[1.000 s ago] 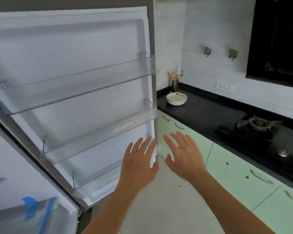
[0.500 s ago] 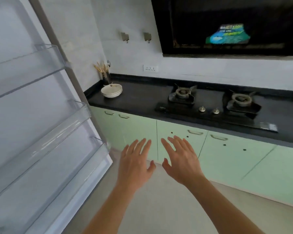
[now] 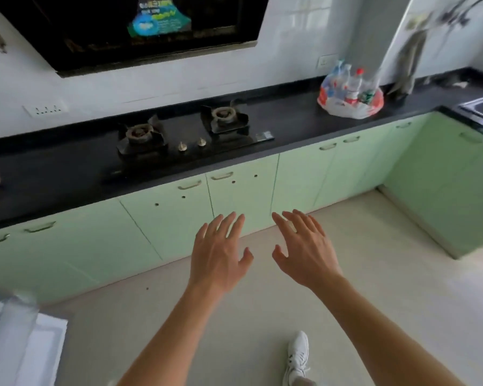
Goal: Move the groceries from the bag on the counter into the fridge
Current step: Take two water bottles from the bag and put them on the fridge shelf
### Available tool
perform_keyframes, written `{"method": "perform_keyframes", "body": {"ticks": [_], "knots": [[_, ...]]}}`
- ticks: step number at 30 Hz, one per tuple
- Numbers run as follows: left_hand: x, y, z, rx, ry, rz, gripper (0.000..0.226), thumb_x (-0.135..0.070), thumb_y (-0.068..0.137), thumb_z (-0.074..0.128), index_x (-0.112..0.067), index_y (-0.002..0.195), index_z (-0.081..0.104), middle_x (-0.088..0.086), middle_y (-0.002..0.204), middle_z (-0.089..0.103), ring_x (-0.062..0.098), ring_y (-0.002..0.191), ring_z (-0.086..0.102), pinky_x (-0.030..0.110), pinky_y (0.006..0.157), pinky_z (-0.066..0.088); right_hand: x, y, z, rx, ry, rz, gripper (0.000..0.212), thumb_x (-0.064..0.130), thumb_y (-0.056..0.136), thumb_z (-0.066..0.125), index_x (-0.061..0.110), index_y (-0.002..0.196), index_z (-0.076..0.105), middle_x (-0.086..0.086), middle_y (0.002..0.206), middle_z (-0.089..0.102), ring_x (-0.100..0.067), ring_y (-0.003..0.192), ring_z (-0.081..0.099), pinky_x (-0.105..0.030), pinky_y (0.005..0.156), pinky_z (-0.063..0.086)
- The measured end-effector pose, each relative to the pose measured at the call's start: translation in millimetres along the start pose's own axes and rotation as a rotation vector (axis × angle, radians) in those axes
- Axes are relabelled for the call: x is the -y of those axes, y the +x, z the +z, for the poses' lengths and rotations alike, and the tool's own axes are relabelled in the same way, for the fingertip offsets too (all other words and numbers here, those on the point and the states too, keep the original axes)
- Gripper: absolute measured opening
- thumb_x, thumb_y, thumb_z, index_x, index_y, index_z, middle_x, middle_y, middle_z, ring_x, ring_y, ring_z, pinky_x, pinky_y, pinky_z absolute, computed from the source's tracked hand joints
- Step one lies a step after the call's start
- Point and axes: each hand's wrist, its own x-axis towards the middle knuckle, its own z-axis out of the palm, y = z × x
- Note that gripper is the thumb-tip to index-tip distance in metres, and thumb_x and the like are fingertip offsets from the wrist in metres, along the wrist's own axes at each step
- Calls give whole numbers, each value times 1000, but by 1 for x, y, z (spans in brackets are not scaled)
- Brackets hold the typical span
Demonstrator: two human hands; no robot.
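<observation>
Fridge door (image 3: 17, 338) edge shows low-left of the hob (image 3: 190, 135). Left hand (image 3: 218, 257) and right hand (image 3: 304, 252) hang in the air below the hob, over the floor, fingers spread, holding nothing. The bag (image 3: 350, 96) (bottles poking out the top) sits on the counter (image 3: 53, 176), well right of the hob. Step in hand: reach the bag. Grip it low on both sides so the bottles don't tip.

Thin plastic bag (image 3: 349, 103) on glossy black counter (image 3: 290, 118) (matt cabinets (image 3: 165, 218)).
</observation>
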Motion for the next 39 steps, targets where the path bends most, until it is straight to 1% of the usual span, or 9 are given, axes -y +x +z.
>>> {"method": "perform_keyframes", "body": {"ticks": [4, 8, 13, 16, 19, 26, 29, 32, 39], "knots": [[-51, 24, 9, 7, -31, 151, 66, -48, 88, 42, -24, 150, 34, -1, 155, 39, 22, 143, 34, 45, 116, 30, -46, -29, -16, -17, -49, 148, 67, 42, 86, 57, 20, 147, 43, -5, 144, 54, -26, 137, 45, -44, 116, 36], [-99, 46, 18, 16, -58, 257, 66, -47, 85, 42, -22, 146, 40, 0, 151, 45, 23, 139, 40, 45, 113, 35, -87, -49, -28, -46, -73, 266, 66, 42, 86, 60, 20, 146, 45, -4, 142, 56, -26, 135, 47, -43, 116, 37], [-150, 80, 34, 36, -48, 354, 68, -46, 84, 44, -23, 147, 38, 0, 150, 46, 22, 138, 41, 44, 112, 35, -141, -54, -30, -72, -65, 361, 65, 40, 85, 62, 20, 144, 48, -6, 139, 58, -27, 133, 50, -45, 113, 40], [-184, 110, 48, 55, -35, 405, 67, -45, 83, 46, -22, 145, 41, 0, 149, 47, 22, 137, 42, 45, 111, 36, -179, -47, -29, -73, -53, 400, 65, 40, 85, 63, 20, 144, 47, -7, 139, 58, -27, 134, 49, -46, 113, 40], [-220, 144, 60, 67, -29, 431, 66, -46, 83, 46, -23, 145, 42, 0, 149, 48, 23, 136, 43, 46, 110, 37, -223, -35, -30, -78, -42, 430, 64, 39, 84, 63, 20, 143, 48, -7, 139, 58, -28, 134, 49, -46, 112, 42], [-310, 232, 83, 88, -8, 459, 67, -47, 85, 43, -23, 147, 39, 0, 152, 44, 22, 139, 39, 45, 113, 33, -336, 1, -41, -69, -34, 464, 65, 40, 84, 61, 20, 144, 48, -8, 138, 58, -29, 133, 50, -48, 112, 42], [-340, 261, 91, 83, -7, 453, 66, -47, 85, 44, -23, 146, 41, 1, 150, 47, 22, 138, 42, 45, 112, 36, -375, 15, -42, -63, -39, 457, 65, 40, 83, 63, 19, 144, 49, -10, 137, 60, -30, 132, 51, -49, 112, 42], [-361, 284, 100, 98, -14, 454, 66, -46, 83, 46, -22, 144, 44, 1, 147, 50, 23, 135, 45, 46, 109, 40, -407, 28, -40, -53, -28, 471, 65, 40, 83, 63, 20, 144, 48, -9, 138, 59, -29, 133, 51, -48, 113, 40], [-382, 339, 123, 125, 7, 453, 67, -47, 83, 42, -22, 145, 43, -1, 148, 49, 21, 135, 44, 45, 109, 39, -457, 71, -31, -48, -7, 469, 64, 40, 84, 62, 21, 143, 48, -8, 138, 58, -29, 133, 50, -47, 114, 39]]}}
